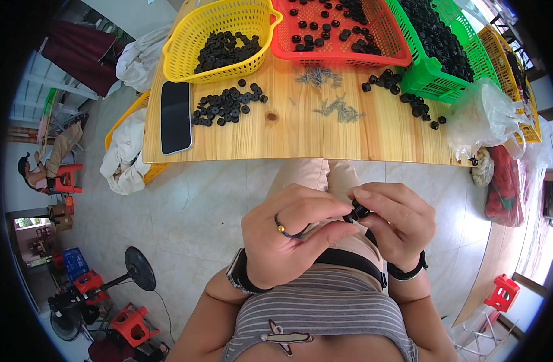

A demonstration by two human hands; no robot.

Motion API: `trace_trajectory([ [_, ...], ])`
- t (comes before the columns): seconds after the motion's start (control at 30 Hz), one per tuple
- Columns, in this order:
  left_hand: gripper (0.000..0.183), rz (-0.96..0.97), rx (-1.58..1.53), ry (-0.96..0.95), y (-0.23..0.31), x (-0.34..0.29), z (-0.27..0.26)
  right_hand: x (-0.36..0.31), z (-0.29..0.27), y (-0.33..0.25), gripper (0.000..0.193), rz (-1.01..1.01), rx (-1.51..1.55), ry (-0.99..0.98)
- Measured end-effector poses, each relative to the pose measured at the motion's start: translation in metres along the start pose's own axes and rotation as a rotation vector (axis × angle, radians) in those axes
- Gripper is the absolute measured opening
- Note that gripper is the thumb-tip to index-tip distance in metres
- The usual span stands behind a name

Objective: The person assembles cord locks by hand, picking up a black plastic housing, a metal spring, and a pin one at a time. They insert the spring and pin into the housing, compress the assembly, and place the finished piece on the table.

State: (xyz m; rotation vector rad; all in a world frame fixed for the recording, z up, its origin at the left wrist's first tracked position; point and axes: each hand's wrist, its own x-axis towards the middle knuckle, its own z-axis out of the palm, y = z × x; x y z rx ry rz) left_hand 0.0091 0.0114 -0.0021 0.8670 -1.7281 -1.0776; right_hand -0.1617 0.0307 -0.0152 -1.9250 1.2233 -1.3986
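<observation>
In front of my lap, both hands meet around a small black ridged round part (360,210). My left hand (288,232) pinches it from one side with thumb and forefinger. From the other side my right hand (400,223) grips it with thumb and fingertips. The fingers cover much of it, so I cannot tell whether it is one piece or two. On the wooden table (276,139) ahead lie a pile of black ring-like discs (225,105), thin silvery metal pins or screws (340,110), and loose black round caps (416,107).
Along the table's back stand a yellow basket (180,63) of discs, a red basket (343,59) of black caps and a green crate (436,84) full of black pieces. A phone (176,117) lies at left, a clear plastic bag (484,114) at right. A fan (139,268) stands on the floor.
</observation>
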Motion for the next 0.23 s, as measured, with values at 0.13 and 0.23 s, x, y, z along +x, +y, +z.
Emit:
trace_trajectory([
  [0.13,0.025,-0.055,-0.012,0.033,-0.0006,-0.0016,0.0011,0.0015,0.0004,-0.0009,0.033,-0.042,-0.074,-0.011],
  [0.23,0.024,-0.057,0.016,0.011,-0.0009,-0.0011,0.0001,0.0009,0.0007,-0.0001,0.033,-0.059,-0.109,-0.015],
])
